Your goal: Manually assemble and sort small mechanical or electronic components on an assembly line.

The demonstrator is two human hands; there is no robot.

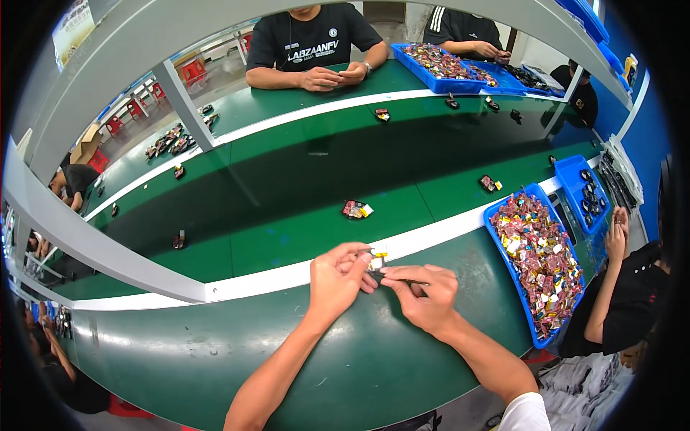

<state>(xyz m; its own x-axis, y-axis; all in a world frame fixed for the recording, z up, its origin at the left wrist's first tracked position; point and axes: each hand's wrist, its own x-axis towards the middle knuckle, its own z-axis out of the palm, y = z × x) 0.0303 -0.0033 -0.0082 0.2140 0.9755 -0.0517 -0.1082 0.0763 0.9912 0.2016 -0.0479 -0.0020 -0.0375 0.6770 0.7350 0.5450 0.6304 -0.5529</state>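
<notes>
In front of me, by the white rail (pixel 259 281), my left hand (pixel 336 280) pinches a small part (pixel 377 260) with white and yellow bits on it. Its exact kind is too small to make out. My right hand (pixel 424 294) is closed around a thin dark tool like tweezers (pixel 407 281), whose tip points toward the small part. The fingertips of both hands nearly meet there. Beyond the rail, a small dark assembly with red, white and yellow pieces (pixel 356 209) lies on the green conveyor belt (pixel 287 241).
To my right stands a blue tray (pixel 496 234) heaped with small red, white and yellow parts. Behind it is another blue tray (pixel 573 167) with black pieces. Co-workers sit across the belt and at both sides. A grey frame post (pixel 184 108) rises at left.
</notes>
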